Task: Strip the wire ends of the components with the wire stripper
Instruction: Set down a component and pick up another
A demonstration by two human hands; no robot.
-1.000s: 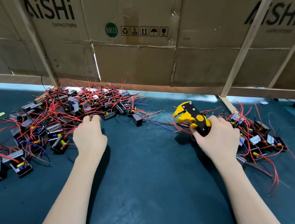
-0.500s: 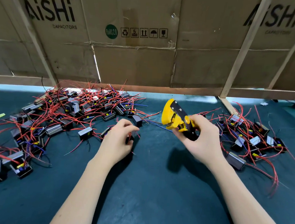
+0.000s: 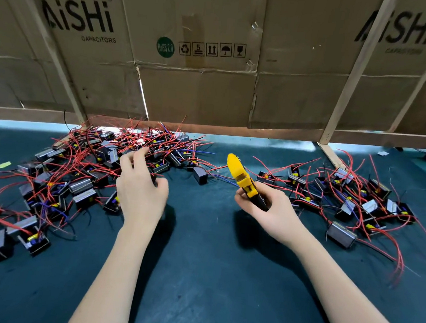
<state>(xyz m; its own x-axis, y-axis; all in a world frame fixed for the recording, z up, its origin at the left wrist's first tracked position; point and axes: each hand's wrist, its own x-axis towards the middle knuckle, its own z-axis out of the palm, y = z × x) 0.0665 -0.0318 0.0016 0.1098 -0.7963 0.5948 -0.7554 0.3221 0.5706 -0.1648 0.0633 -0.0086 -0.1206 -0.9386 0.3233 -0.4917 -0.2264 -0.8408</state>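
On the far left, a heap of components sprawls over the dark mat, their red wires sticking out in every direction.

At the heap's right edge hovers the left hand, seen from the back. Its fingers are curled, thumb and forefinger drawn toward each other. Something dark shows at the fingertips, probably a component picked from the pile. Whether it is truly pinched cannot be told, since the hand hides the contact.

Between the hands lies bare mat, with one loose component and a blue wire just beyond it.

Further right, the right hand is wrapped round the black handles of the stripper, lifted clear of the mat. The tool's long axis runs up and away from the palm, tilted a little to the left. Its yellow head points at the back board and toward the heap. Whether the head is gaping cannot be told from this angle.

A second, looser scatter of components lies at the far right.

The coming move likely turns on one relation: the stripper's head sits to the right of the left hand and at much the same height. Judging by this, the left hand must carry a wire end rightward, presented crosswise to the tool's axis.
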